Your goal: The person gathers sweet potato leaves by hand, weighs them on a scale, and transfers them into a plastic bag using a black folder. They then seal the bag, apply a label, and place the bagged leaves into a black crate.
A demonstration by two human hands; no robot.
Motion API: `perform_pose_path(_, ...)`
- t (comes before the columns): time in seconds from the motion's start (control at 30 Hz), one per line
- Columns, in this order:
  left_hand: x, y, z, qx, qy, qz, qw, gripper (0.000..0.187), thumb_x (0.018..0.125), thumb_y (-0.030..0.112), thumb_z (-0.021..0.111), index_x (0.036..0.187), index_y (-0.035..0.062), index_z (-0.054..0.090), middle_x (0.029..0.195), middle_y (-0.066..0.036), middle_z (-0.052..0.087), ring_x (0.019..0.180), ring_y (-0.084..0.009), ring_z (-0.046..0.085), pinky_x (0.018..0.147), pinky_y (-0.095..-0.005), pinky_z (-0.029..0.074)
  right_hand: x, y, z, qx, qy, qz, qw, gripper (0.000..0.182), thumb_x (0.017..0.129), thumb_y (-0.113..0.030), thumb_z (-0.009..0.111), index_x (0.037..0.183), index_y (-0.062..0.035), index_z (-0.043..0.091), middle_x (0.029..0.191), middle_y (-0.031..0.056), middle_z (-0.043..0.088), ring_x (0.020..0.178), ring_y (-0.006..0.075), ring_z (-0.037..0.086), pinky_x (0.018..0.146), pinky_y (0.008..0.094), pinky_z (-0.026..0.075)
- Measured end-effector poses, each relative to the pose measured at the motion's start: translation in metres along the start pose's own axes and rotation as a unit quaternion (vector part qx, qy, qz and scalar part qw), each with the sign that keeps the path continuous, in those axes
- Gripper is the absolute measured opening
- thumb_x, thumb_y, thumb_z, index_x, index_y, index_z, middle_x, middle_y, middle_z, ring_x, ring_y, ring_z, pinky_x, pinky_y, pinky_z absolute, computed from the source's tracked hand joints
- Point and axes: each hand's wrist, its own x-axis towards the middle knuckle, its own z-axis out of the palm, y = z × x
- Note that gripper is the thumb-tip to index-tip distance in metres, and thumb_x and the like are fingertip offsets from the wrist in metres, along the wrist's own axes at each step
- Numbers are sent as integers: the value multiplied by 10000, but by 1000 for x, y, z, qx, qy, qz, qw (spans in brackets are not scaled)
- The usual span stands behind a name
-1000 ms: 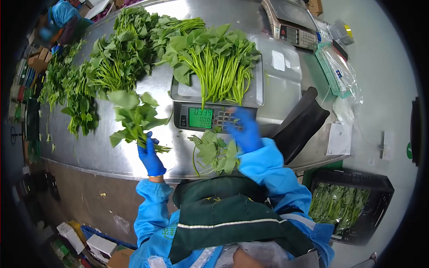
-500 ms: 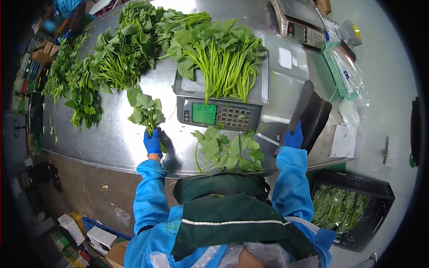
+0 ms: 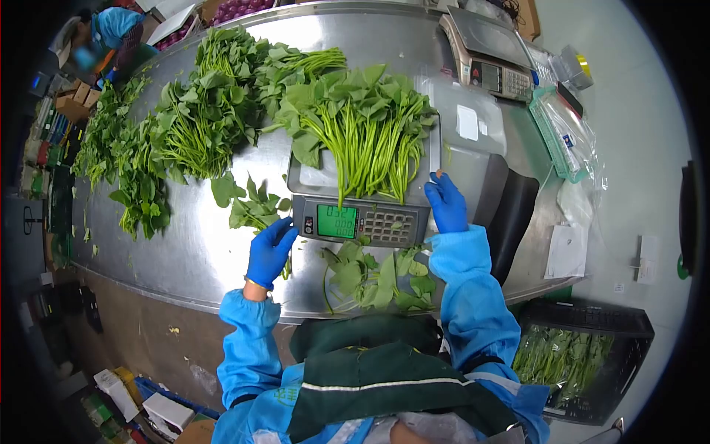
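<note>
A large bunch of leafy green stalks (image 3: 362, 140) rests on the tray of a digital scale (image 3: 388, 224) with a lit green display. My left hand (image 3: 271, 255), in a blue glove, is open at the scale's left edge, beside a small leafy bunch (image 3: 255, 211) on the table that it partly covers. Near the tray's right front corner, my right hand (image 3: 447, 206) is open, gloved too, with nothing visible in it; a fingertip shows bare. Loose leafy stems (image 3: 381, 281) lie in front of the scale. A dark flat grey-and-black object (image 3: 510, 214) lies right of my right hand.
Heaps of leafy greens (image 3: 196, 118) cover the table's left side. A second scale (image 3: 492, 55) and a green basket (image 3: 555, 133) with clear bags are at the right. Below stands a black crate (image 3: 584, 355) of packed greens. Another person (image 3: 115, 33) is at the far left.
My left hand has let go of the small bunch, now on the table, and moved to the scale's edge. My right hand has left the dark flat object and moved to the scale tray's corner.
</note>
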Motion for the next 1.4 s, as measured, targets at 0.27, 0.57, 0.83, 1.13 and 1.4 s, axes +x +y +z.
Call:
perform_pose_path(0.27, 133, 58, 83, -247, -60, 78, 964, 544, 821, 222, 619, 1249, -10, 375, 1139, -104, 532, 980, -153, 525, 849, -269, 408, 47, -12, 71, 268, -175, 203, 925, 444, 799, -203, 643, 1158, 17, 501, 1041, 79, 585, 940, 156, 537, 811, 273, 420)
perform_pose_path(0.57, 111, 88, 129, -406, -106, -24, 907, 365, 804, 135, 631, 1127, 14, 510, 1050, -54, 575, 926, -139, 551, 793, -259, 438, 48, -31, 94, 261, -202, 101, 939, 493, 752, -158, 699, 1176, -14, 492, 1115, 65, 560, 1014, 165, 516, 865, 304, 411)
perform_pose_path(0.83, 38, 118, 205, -433, -332, -35, 838, 479, 889, 234, 506, 1276, 2, 344, 1211, -91, 475, 1074, -171, 479, 914, -289, 383, -33, -81, -10, 238, -45, -2, 970, 567, 691, -30, 701, 1194, -8, 441, 1120, 77, 543, 1025, 175, 517, 881, 318, 412)
perform_pose_path(1.13, -26, 60, 360, -346, -519, -131, 771, 668, 862, 307, 544, 1340, -25, 218, 1313, -147, 372, 1183, -209, 389, 980, -294, 314, -93, -26, -142, -408, 265, 52, 872, 510, 700, -190, 637, 1154, -33, 467, 1000, 222, 570, 879, 363, 573, 754, 425, 459)
perform_pose_path(1.4, -6, -29, 395, 9, -255, 237, 937, 845, 723, 254, 694, 1347, -22, 195, 1340, -259, 278, 1249, -345, 289, 1023, -348, 258, -105, 30, -153, -553, -22, 194, 810, 719, 610, -386, 721, 1224, -117, 461, 1326, 247, 303, 1264, 393, 251, 948, 503, 336)
